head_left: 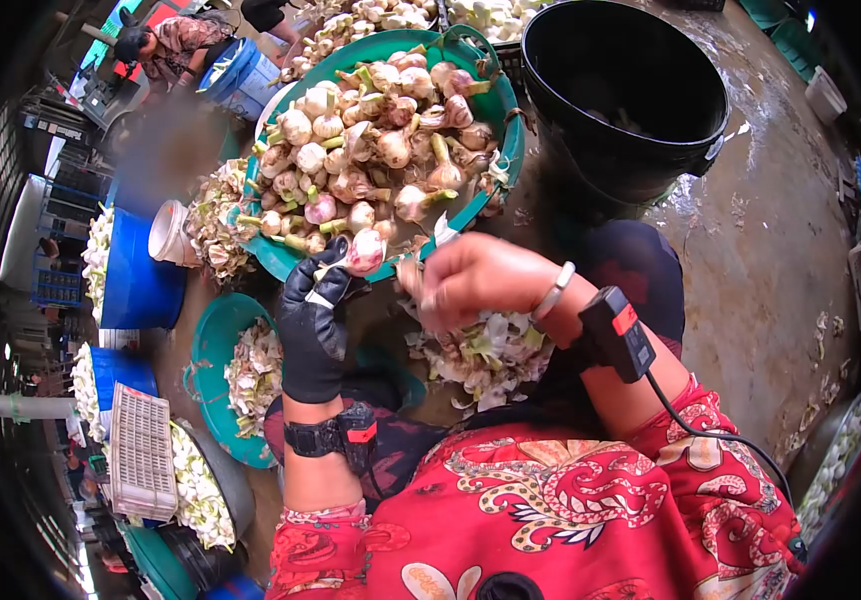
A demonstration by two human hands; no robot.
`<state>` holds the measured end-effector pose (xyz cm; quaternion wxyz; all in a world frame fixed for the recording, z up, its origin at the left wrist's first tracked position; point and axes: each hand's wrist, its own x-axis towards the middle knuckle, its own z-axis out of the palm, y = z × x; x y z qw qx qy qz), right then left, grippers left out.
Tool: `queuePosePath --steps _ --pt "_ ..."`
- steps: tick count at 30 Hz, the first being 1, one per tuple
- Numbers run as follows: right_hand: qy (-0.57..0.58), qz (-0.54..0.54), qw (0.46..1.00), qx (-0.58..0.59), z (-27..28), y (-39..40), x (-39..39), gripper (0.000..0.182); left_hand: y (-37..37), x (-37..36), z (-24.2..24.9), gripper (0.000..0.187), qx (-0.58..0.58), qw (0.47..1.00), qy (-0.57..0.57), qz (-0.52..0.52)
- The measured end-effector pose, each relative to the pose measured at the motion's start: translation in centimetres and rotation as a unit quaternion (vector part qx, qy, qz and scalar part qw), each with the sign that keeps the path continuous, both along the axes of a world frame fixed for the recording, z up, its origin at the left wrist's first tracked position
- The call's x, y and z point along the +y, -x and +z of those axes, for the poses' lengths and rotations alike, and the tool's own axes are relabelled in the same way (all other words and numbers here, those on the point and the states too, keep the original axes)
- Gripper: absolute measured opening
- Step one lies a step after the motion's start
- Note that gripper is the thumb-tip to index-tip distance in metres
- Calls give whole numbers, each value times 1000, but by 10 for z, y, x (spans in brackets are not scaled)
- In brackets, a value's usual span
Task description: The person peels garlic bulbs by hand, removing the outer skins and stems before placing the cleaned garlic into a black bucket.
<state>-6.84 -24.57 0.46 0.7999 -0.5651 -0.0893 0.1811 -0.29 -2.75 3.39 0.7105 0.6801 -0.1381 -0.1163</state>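
Garlic bulb point(367, 252) in gloved left fingers point(300, 284); right-wrist label point(624, 319) unreadable.

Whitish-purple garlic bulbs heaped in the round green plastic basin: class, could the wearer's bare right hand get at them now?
Probably yes: the right hand is beside the near rim of the basin, whose open top leaves the garlic bulbs uncovered.

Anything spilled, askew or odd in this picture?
Yes: loose garlic skins lie heaped below the right hand with no container visible under them, and scraps dot the wet floor at right; it looks untidy, though likely peeling waste. A blurred patch at upper left, perhaps a lens smudge, obscures the background.
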Motion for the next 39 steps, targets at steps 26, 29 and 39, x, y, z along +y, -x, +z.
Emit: queuePosePath --steps 26,29,39 --pt "124 -336 927 -113 -17 -10 21 8 3 -9 -6 31 161 984 80 18" --pt "-4 -342 935 -96 -14 -10 33 9 3 -11 -14 30 125 989 73 3" --pt "-3 -377 926 -33 -9 -6 3 9 -16 178 63 17 -198 909 -278 238"
